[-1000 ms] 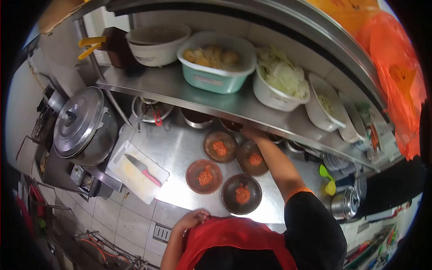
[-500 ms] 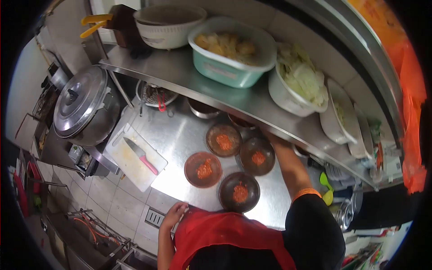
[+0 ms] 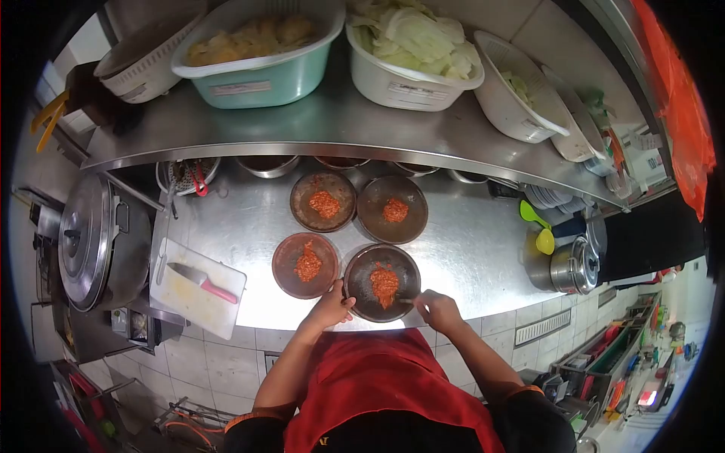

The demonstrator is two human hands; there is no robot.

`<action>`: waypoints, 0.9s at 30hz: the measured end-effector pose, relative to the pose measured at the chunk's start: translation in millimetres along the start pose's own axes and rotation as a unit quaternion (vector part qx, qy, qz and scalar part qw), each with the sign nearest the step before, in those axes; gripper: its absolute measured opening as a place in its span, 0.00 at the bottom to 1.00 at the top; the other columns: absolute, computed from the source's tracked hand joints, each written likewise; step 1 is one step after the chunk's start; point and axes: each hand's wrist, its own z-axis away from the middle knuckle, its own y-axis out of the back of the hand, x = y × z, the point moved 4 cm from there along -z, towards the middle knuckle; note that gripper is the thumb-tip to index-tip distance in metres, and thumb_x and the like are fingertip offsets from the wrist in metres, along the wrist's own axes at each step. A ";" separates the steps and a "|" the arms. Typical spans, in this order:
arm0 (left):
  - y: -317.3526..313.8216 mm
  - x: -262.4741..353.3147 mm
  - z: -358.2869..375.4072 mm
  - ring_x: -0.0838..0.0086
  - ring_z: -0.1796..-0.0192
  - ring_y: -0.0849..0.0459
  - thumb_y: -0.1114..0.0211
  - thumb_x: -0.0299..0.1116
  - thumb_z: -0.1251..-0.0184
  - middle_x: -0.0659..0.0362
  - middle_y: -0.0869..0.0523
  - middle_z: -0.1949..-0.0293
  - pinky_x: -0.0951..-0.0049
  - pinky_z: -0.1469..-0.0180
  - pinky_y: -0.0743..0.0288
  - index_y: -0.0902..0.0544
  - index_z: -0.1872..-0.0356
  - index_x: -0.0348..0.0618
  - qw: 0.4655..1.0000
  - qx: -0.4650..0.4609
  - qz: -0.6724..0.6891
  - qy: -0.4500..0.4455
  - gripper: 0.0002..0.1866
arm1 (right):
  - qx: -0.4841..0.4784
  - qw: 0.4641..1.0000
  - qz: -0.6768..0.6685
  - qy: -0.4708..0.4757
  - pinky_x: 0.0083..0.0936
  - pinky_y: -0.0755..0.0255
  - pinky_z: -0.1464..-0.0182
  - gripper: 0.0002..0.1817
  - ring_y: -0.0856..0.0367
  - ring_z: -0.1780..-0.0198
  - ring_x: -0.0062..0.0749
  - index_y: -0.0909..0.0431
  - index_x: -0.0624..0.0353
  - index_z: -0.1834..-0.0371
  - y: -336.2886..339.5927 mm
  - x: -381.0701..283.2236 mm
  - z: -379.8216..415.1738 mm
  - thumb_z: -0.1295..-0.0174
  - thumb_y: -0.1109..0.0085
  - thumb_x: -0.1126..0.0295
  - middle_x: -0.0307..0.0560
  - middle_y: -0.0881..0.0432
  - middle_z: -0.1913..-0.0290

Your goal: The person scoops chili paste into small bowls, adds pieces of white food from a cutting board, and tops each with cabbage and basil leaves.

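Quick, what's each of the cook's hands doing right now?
Left hand: fingers on the rim of the nearest bowl, steadying it.
Right hand: closed on a thin utensil reaching into that bowl.

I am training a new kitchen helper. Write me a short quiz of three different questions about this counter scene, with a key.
1. How many round dark bowls with red paste stand on the steel counter?
2. True or false: the left hand touches the rim of the nearest round dark bowl.
3. Where does the pink-handled knife lie? A) on the white cutting board B) on the upper steel shelf C) in a bowl

Key: 1. four; 2. true; 3. A
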 end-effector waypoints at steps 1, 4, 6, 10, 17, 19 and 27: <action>-4.8 -1.8 -2.7 0.67 0.70 0.10 0.39 0.36 0.23 0.45 0.12 0.57 0.67 0.69 0.16 0.39 0.31 0.30 1.000 0.007 -0.001 -0.003 0.29 | 0.035 0.999 0.010 -0.032 0.41 0.18 0.57 0.06 0.13 0.60 0.48 0.14 0.54 0.63 -1.2 2.0 -5.8 0.35 0.37 0.66 0.50 0.13 0.60; -10.7 12.0 7.3 0.68 0.69 0.09 0.40 0.31 0.24 0.46 0.12 0.60 0.68 0.68 0.16 0.38 0.30 0.35 0.999 0.014 0.013 0.030 0.27 | 0.158 0.986 -0.051 0.007 0.43 0.19 0.62 0.05 0.14 0.64 0.51 0.16 0.54 0.61 -8.2 0.0 -40.7 0.33 0.43 0.70 0.53 0.15 0.60; -11.2 21.8 8.2 0.61 0.63 0.08 0.39 0.31 0.25 0.44 0.11 0.59 0.63 0.61 0.16 0.36 0.27 0.39 0.999 0.029 -0.015 0.032 0.28 | 0.049 0.995 -0.022 0.085 0.42 0.19 0.59 0.07 0.15 0.62 0.49 0.15 0.55 0.58 -21.5 -14.3 -26.3 0.36 0.41 0.73 0.50 0.15 0.62; -21.5 18.7 -25.9 0.43 0.49 0.14 0.41 0.36 0.24 0.36 0.14 0.54 0.53 0.46 0.23 0.29 0.28 0.45 0.968 0.134 -0.199 -0.069 0.25 | 0.052 0.995 0.017 0.083 0.40 0.20 0.61 0.07 0.14 0.64 0.46 0.15 0.52 0.61 6.2 33.3 -25.2 0.39 0.40 0.73 0.45 0.15 0.62; -44.0 46.4 -40.8 0.44 0.57 0.13 0.38 0.36 0.25 0.37 0.14 0.62 0.53 0.55 0.23 0.17 0.46 0.41 0.961 0.224 -0.147 -0.074 0.13 | 0.020 0.976 0.101 0.194 0.40 0.21 0.56 0.06 0.14 0.63 0.44 0.16 0.53 0.63 45.7 58.2 -89.8 0.37 0.41 0.67 0.45 0.16 0.62; -52.9 23.3 -39.3 0.55 0.67 0.10 0.38 0.38 0.23 0.42 0.13 0.65 0.59 0.65 0.16 0.22 0.45 0.39 0.969 0.228 -0.069 -0.062 0.15 | -0.004 0.981 0.068 0.184 0.42 0.20 0.58 0.07 0.14 0.64 0.46 0.17 0.55 0.63 54.6 75.3 -75.3 0.35 0.42 0.67 0.47 0.15 0.62; -229.1 -5.8 23.9 0.55 0.42 0.16 0.42 0.53 0.22 0.46 0.20 0.39 0.50 0.43 0.17 0.39 0.28 0.46 0.872 -0.026 0.477 0.110 0.33 | 0.006 0.997 -0.036 0.072 0.44 0.19 0.63 0.07 0.15 0.68 0.52 0.18 0.56 0.60 32.1 82.2 50.5 0.32 0.44 0.68 0.52 0.18 0.62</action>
